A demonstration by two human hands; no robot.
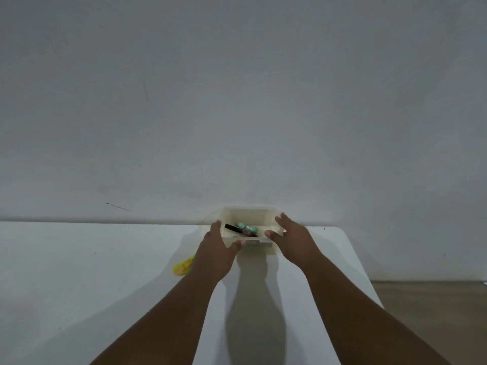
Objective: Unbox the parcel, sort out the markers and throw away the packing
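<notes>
A small cream-white open box [250, 216] stands at the far edge of the white table [79, 272], against the wall. Inside it lie a black marker [234, 227] and a few pale green round items [246, 227], too blurred to identify. My left hand [220, 246] grips the box's left side, thumb along the front rim. My right hand [292, 235] grips its right side, fingers over the rim. Both arms reach far forward.
A yellow-green plastic item [181, 267] lies on the table just left of my left wrist, partly hidden by it. The table's right edge [363, 272] drops to a wooden floor [432, 312]. A grey wall [237, 101] rises right behind the box.
</notes>
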